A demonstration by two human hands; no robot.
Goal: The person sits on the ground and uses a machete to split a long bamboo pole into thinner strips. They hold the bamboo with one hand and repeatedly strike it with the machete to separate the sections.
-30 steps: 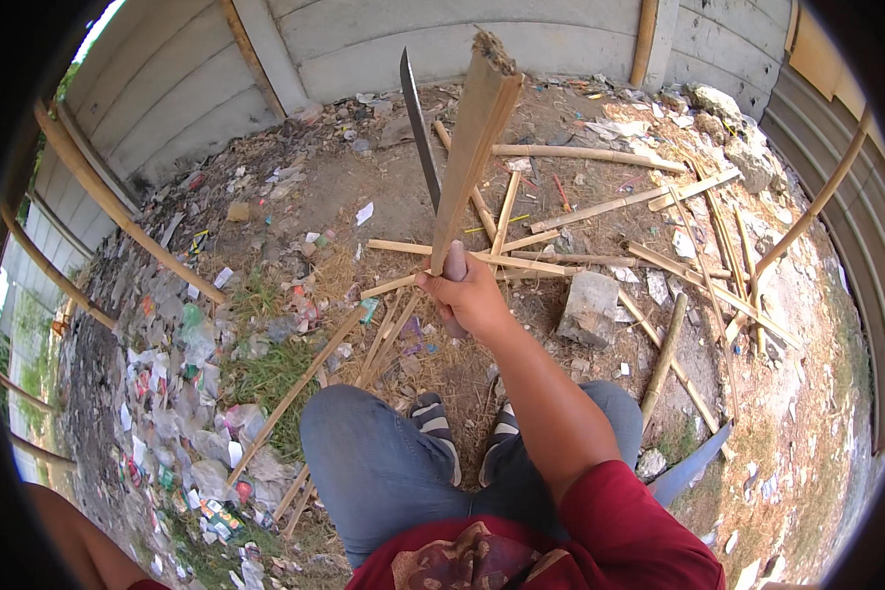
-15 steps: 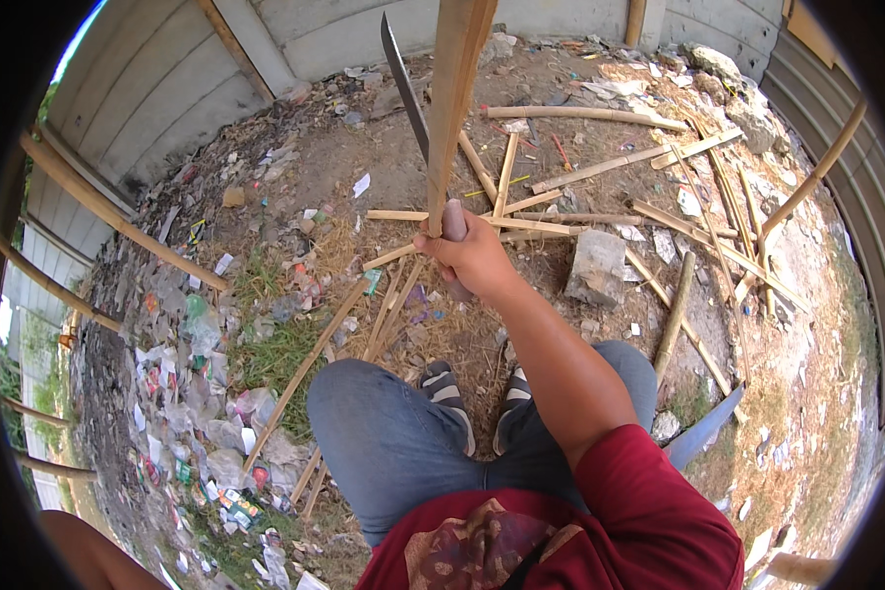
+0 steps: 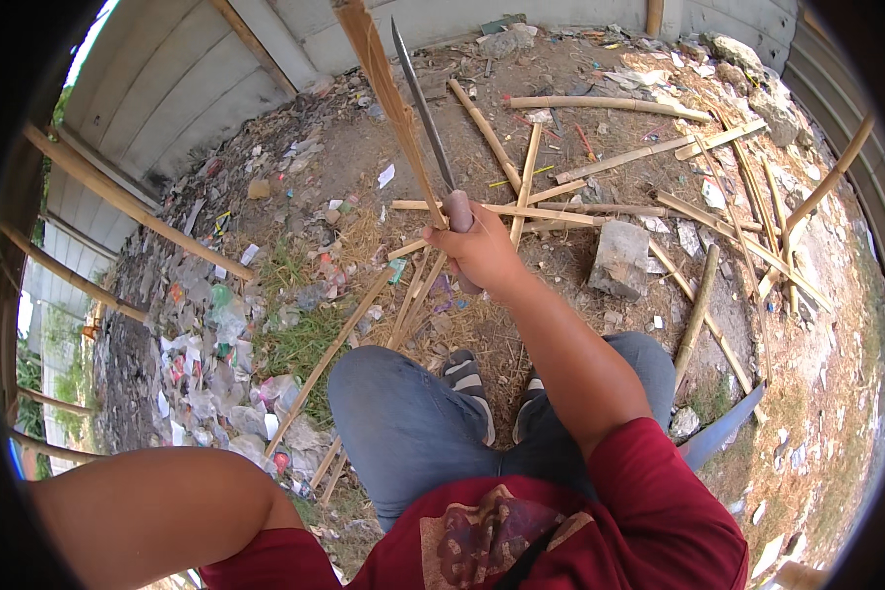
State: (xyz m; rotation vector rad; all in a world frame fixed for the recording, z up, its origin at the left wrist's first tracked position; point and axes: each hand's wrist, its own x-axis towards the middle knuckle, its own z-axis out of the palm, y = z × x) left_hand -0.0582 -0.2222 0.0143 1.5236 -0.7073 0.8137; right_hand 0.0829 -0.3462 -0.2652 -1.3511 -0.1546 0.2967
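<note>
In front of my knees, my right hand [image 3: 480, 244] is closed round the rounded handle of a machete [image 3: 421, 103], whose blade points up and away. A long split bamboo strip [image 3: 393, 98] stands close beside the blade, to its left. Its lower end comes down to the thumb and fingers of the same hand, which seem to pinch it. My left arm [image 3: 157, 497] is raised at the lower left; the hand itself is outside the picture.
Split bamboo pieces [image 3: 526, 187] lie crisscross beyond my feet, around a concrete block [image 3: 619, 258]. A saw blade [image 3: 723, 430] lies beside my right leg. Plastic litter [image 3: 216, 354] covers the ground at the left. Bamboo poles [image 3: 133, 200] lean there, and a concrete wall [image 3: 580, 15] stands behind.
The bamboo strip's upper part has swung left and now tilts away from the machete blade. My left arm has come further into view at the lower left. The whole view has shifted slightly.
</note>
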